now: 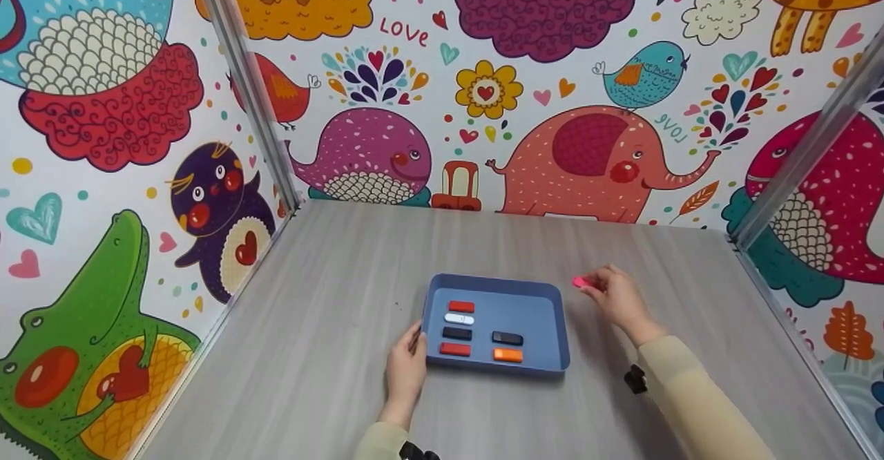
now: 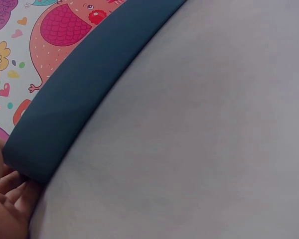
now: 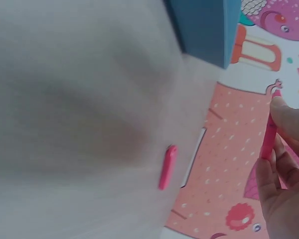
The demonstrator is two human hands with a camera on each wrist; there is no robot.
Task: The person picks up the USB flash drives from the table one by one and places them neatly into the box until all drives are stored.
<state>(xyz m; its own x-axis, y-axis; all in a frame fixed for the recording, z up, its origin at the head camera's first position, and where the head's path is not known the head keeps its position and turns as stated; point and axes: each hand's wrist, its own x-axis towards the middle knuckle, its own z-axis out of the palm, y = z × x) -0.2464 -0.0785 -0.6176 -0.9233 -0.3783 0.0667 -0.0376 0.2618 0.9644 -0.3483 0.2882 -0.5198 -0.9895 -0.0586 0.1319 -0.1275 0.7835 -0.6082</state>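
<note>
My left hand [image 1: 406,367] grips the left wall of a shallow blue tray [image 1: 497,371]; in the left wrist view its fingers are at the tray's corner. To the right of the tray, my right hand [image 1: 621,300] pinches a pink USB flash drive [image 3: 270,130] between thumb and fingertips, raised above the table. In the tray's left column lie a red drive [image 1: 461,306], a white one [image 1: 459,319], a black one [image 1: 456,333] and another red one [image 1: 455,349]. Beside them are a black drive [image 1: 507,338] and an orange one [image 1: 507,355].
A second pink drive [image 3: 168,167] lies on the table in the right wrist view, right of the tray. The wood-grain table [image 1: 311,308] is enclosed by cartoon-printed walls [image 1: 428,32], with metal posts [image 1: 242,66] at the corners.
</note>
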